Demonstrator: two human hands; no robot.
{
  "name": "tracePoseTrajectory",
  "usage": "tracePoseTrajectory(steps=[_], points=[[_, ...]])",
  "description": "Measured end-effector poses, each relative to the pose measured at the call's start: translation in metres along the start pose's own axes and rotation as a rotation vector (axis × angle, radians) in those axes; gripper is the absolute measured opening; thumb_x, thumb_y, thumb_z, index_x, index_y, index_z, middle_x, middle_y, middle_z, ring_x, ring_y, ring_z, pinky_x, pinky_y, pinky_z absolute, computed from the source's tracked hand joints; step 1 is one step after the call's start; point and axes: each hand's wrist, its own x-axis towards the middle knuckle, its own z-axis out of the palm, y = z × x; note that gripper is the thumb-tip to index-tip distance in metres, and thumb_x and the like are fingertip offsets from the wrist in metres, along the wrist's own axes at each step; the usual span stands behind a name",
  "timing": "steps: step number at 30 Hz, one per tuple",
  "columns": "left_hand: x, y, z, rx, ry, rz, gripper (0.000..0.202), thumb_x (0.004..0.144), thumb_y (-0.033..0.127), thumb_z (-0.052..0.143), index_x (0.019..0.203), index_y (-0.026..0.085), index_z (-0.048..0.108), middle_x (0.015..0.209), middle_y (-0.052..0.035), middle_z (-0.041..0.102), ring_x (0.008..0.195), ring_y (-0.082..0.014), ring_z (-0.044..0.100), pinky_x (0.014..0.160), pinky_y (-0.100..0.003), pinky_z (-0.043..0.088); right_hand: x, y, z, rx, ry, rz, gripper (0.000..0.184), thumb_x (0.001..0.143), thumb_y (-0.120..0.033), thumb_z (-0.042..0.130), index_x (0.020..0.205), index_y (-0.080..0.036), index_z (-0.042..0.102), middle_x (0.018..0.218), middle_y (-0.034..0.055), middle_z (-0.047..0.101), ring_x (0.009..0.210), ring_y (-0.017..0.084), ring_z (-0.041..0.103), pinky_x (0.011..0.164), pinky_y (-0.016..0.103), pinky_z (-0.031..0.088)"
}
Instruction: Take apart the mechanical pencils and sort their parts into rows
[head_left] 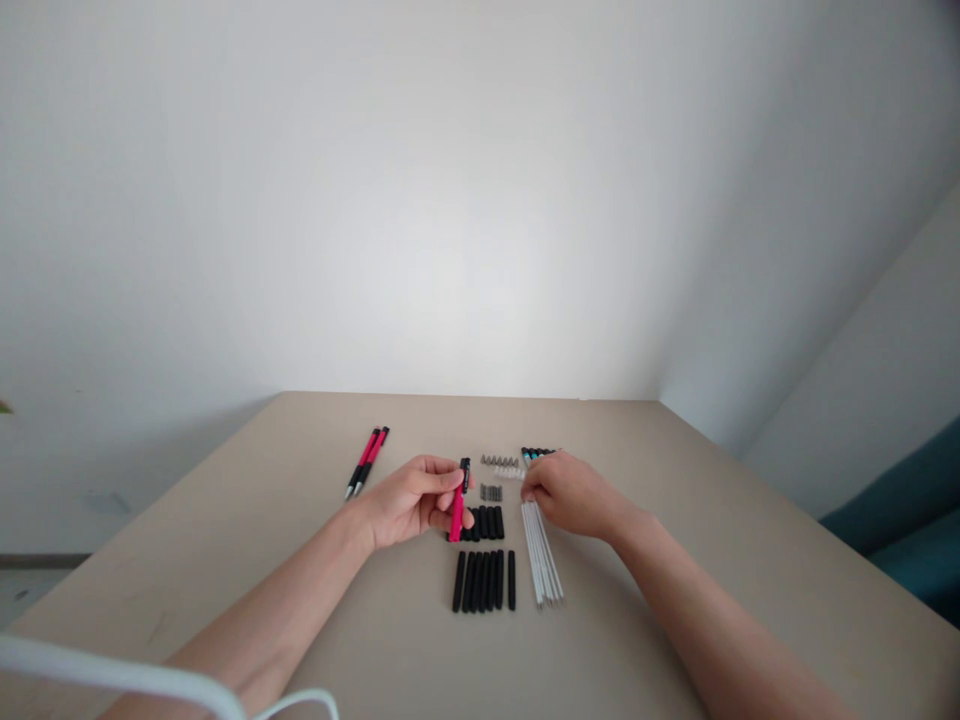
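My left hand (pixel 420 502) pinches a pink pen barrel (pixel 457 512) with a black clip end, tilted nearly upright above a row of short black tubes (pixel 491 522). My right hand (pixel 566 492) is closed, its fingertips down at the upper ends of the white pen refills (pixel 541 560). What those fingers hold, if anything, is hidden. Just left of them lie small clear pieces (pixel 508 473) and two groups of small metal springs (pixel 491 493). Black and blue tips (pixel 534 452) show beyond my right hand.
Two assembled pink and black pens (pixel 367 462) lie at the left of the beige table (pixel 390 640). Several longer black grips (pixel 484 582) are lined up nearer me. A white curved bar or cable (pixel 120 676) crosses the lower left. Teal fabric (pixel 900 500) hangs at right.
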Motion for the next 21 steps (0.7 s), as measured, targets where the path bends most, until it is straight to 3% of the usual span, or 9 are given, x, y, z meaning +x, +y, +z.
tracePoseTrajectory(steps=[6,21], points=[[-0.0008,0.0002,0.0012,-0.003,0.016,-0.002,0.015,0.077,0.019,0.066,0.071,0.008,0.059,0.047,0.0012,0.052,0.059,-0.0207,0.068,0.048,-0.023,0.053,0.0001,-0.0002,0.0009,-0.003,-0.016,0.024,0.033,0.071,-0.009,0.046,0.08,-0.024,0.074,0.086,0.0027,0.072,0.083,0.02,0.064,0.072,0.027,0.042],[-0.0004,-0.0009,-0.0015,-0.001,0.007,-0.004,0.019,0.078,0.02,0.065,0.065,0.008,0.057,0.047,0.0004,0.053,0.059,-0.0207,0.068,0.049,-0.024,0.054,-0.0001,0.0003,0.0014,0.01,-0.018,0.028,0.033,0.07,-0.009,0.046,0.08,-0.024,0.074,0.084,0.0029,0.073,0.083,0.019,0.064,0.072,0.027,0.043]])
